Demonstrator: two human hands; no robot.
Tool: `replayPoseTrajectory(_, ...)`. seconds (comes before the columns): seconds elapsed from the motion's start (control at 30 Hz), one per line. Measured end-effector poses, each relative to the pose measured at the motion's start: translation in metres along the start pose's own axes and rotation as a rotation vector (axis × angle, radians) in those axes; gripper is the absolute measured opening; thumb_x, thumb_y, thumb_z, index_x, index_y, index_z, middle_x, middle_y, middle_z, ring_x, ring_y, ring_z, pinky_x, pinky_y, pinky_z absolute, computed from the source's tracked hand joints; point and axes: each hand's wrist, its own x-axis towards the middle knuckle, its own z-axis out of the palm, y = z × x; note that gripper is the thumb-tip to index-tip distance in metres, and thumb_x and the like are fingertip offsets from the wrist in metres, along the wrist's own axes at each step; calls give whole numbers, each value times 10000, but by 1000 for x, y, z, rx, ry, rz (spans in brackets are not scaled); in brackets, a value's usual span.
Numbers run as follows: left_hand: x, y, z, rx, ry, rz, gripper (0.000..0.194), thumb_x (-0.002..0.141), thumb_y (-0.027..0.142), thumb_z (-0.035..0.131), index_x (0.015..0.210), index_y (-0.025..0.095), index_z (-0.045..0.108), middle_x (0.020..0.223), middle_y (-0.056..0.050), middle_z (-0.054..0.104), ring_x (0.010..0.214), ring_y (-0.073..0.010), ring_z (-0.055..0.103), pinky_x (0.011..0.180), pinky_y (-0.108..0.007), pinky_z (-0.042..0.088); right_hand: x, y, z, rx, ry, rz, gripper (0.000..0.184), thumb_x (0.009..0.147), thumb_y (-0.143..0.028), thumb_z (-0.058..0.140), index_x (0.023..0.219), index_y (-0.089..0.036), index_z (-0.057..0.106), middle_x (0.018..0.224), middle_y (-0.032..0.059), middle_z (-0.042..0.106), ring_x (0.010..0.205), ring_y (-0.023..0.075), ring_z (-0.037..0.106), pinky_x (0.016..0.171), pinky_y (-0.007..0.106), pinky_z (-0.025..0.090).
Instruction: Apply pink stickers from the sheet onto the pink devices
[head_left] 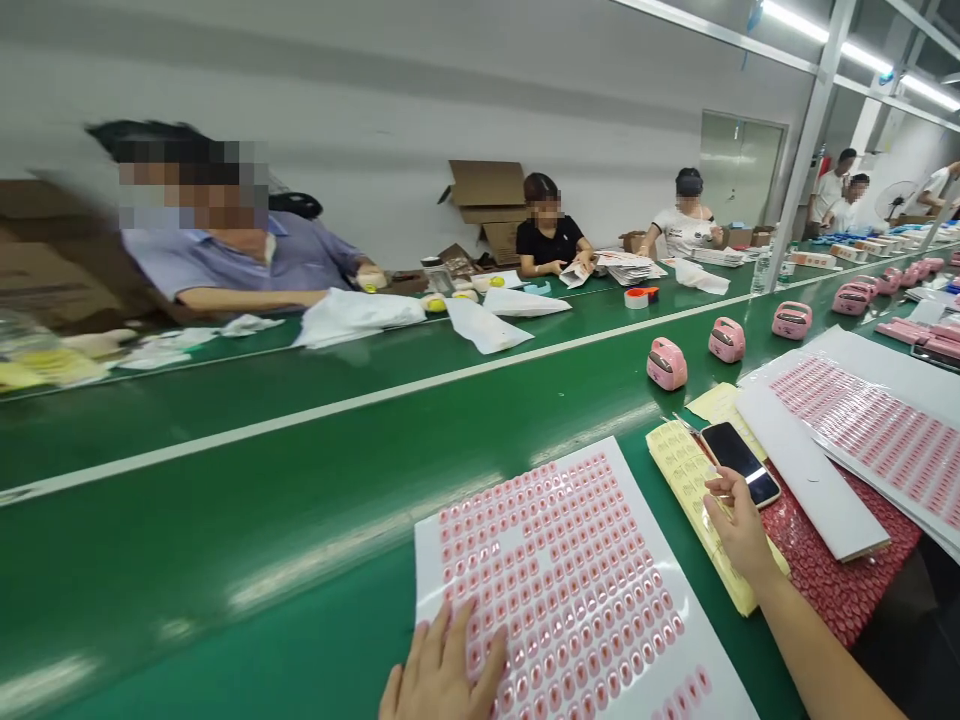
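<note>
My left hand (442,668) rests flat on the lower edge of a white sheet of small pink stickers (577,590), its fingers spread and holding nothing. My right hand (739,525) hovers with curled fingers at the edge of a black smartphone (739,463), which lies on a stack of yellow sheets (694,500). Nothing shows in that hand. Just right of the phone, a long white strip (810,480) lies on red bubble wrap (844,560). Beyond it lies a larger sheet of pink stickers (874,430).
Several pink label printers (727,340) stand in a row along the green conveyor belt (225,510). Across the belt, seated co-workers (547,230) handle white bags and papers. Tape (637,297), cardboard boxes (487,195) and a white wall stand behind them.
</note>
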Motion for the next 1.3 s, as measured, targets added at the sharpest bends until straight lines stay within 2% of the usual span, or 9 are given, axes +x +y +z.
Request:
replayPoseTrajectory(0.23,-13,-1,6,-30,10,-87,611,824,435,217,1318,121,392,1425,-80,338,1316,-240,268,1054,-470,197,-1,2,-1,-33,-73,0,397,768,-411,487,1103,-203,441,972,83,582,950,230,554,864,419,431)
replayPoseTrajectory(0.37,-17,-3,7,-68,-2,-92,620,816,448,235,1310,114,402,1421,-87,345,1315,-242,270,1058,-460,192,-4,2,-4,-52,-102,-2,412,776,-426,476,1123,-209,424,970,81,572,977,237,540,872,431,420)
replayPoseTrajectory(0.5,-16,-6,9,-134,47,-87,607,796,467,272,1270,133,452,1397,-96,390,1299,-248,304,1053,-461,202,-5,1,-7,-53,-107,-21,407,788,-417,480,1132,-212,412,966,77,575,958,227,546,879,428,417)
replayPoseTrajectory(0.6,-14,-12,14,-241,107,-62,603,763,481,316,1216,129,501,1362,-129,434,1276,-277,339,1045,-496,201,-6,1,-8,-56,-98,-47,370,797,-387,486,1116,-211,425,939,69,585,928,218,560,870,422,423)
replayPoseTrajectory(0.73,-11,-24,19,-522,220,-24,570,724,528,383,1107,149,568,1279,-167,513,1235,-308,389,1034,-535,201,-7,-2,-11,-94,-79,-83,367,802,-358,491,1131,-210,427,916,63,593,891,210,564,829,406,444)
replayPoseTrajectory(1.03,-12,-36,21,-806,268,-50,454,752,584,370,897,223,606,1035,-74,649,1098,-251,530,945,-398,397,-4,-6,-20,-120,-66,-60,449,785,-371,526,1179,-195,402,883,61,611,848,205,583,793,382,456)
replayPoseTrajectory(1.2,-16,-32,20,-849,272,15,424,751,549,387,860,206,610,964,-80,661,977,-243,595,874,-381,450,0,-1,-23,-37,-29,5,482,765,-408,556,1162,-189,393,840,49,616,803,194,593,765,351,462)
replayPoseTrajectory(1.3,-20,-27,20,-818,260,74,349,732,498,434,823,219,621,911,-64,670,982,-243,588,878,-390,443,3,6,-27,-47,-39,13,516,750,-433,562,1163,-181,386,818,47,613,760,196,588,733,349,466)
